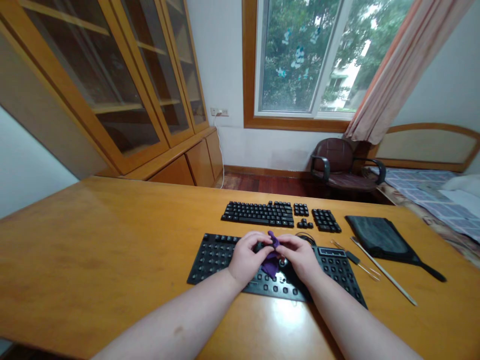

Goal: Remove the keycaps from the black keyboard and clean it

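Observation:
My left hand and my right hand meet over the middle of a black keyboard base stripped of its keycaps. Both hands pinch a small purple cloth between their fingers; it hangs down onto the base. The removed black keycaps lie in keyboard layout on the wooden desk just behind the base.
To the right lie a thin metal rod, a small wire tool and a flat black pouch with a handle. Beyond the desk stand a dark armchair, a bed, glass-door cabinets and a window.

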`<state>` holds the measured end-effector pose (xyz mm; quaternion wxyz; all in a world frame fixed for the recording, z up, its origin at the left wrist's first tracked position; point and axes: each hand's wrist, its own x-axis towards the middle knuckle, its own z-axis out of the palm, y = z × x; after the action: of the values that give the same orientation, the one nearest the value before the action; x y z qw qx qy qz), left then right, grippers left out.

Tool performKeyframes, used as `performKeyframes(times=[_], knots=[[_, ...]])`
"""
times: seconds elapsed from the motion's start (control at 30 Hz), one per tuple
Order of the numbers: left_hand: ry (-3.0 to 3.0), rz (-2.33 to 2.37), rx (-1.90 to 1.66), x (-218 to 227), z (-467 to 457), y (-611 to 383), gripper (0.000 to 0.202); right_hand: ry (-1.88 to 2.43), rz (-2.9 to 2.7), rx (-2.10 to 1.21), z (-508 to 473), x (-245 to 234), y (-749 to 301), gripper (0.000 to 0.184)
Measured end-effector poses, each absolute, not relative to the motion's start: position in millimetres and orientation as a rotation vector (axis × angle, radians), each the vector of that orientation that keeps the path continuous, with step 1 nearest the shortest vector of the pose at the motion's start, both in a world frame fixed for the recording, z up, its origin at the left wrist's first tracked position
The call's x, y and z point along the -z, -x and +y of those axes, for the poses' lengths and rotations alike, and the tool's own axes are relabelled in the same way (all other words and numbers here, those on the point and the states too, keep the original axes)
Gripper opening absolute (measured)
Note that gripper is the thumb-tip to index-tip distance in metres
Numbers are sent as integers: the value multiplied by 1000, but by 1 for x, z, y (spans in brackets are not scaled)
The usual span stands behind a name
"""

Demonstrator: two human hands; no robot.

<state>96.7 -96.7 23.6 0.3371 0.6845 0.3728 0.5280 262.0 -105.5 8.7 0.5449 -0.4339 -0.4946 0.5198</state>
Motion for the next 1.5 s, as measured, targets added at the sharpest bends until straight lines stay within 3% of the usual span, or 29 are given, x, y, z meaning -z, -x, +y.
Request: performKeyframes(times=[1.17, 1.5], knots=[[-1728, 995, -1256, -18, -93, -96, 8, 1011, -1203, -1233, -106, -17, -262, 21], [-1457, 1044, -1229, -19, -94, -101, 12, 1042, -1167, -1251, -107, -19, -261, 21]])
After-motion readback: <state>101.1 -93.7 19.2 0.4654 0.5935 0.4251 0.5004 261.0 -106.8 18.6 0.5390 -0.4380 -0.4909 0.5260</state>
